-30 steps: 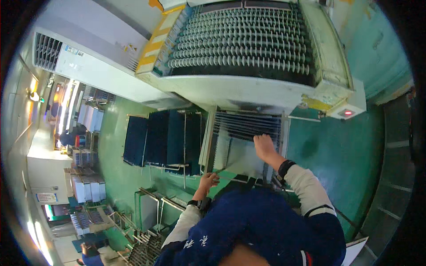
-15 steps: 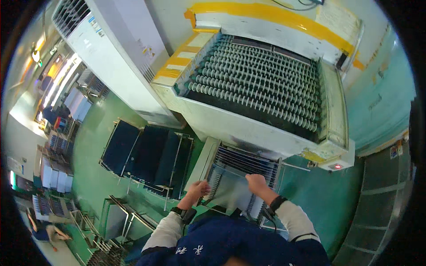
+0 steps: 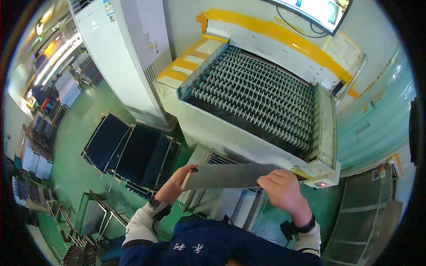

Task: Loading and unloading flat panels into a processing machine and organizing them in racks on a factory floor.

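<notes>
A thin grey rectangular sheet point(image 3: 228, 176), glass-like or metal, hangs tilted between my hands in front of my body. My left hand point(image 3: 174, 184) pinches its left end, thumb and fingers on either side of the edge. At the right end my right hand point(image 3: 284, 191) grips it with curled fingers. Below the sheet stands a slotted rack point(image 3: 243, 212) with toothed side rails, partly hidden by the sheet. Several more sheets appear to stand in the rack's far part. Both wrists wear dark straps with small devices.
Beyond the rack is a pale machine point(image 3: 239, 135) with rows of disc rollers point(image 3: 257, 95). Racks of dark panels point(image 3: 142, 155) stand to the left, near a tall white cabinet unit point(image 3: 108, 57). A grey framed panel point(image 3: 361, 221) is at right; a screen point(image 3: 313, 13) hangs above.
Both hands have risen from the rack, bringing the grey sheet up and tilting it. My view has shifted, bringing more of the wall screen into sight.
</notes>
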The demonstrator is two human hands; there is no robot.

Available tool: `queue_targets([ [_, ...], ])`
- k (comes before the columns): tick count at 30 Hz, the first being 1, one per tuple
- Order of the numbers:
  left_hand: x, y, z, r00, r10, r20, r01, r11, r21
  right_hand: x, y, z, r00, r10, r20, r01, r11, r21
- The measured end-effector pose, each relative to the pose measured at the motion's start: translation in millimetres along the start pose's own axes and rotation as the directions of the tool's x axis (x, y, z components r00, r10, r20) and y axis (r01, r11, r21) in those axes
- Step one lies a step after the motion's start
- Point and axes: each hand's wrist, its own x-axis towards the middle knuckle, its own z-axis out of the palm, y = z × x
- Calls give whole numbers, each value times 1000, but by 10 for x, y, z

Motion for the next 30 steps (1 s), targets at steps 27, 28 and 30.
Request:
queue_targets([
  [27, 956, -241, 311, 908, -348, 233, 377, 435, -818, -551, 771, 1646, 372, 736, 566, -259, -504, 824],
  [28, 970, -244, 290, 908, -347, 236, 379, 440, -814, -541, 788, 1616, 372, 738, 563, -252, -504, 826],
  [30, 1015, -281, 243, 921, -324, 218, 351, 444, -824, -450, 787, 1508, 312, 790, 528, -339, -426, 839],
])
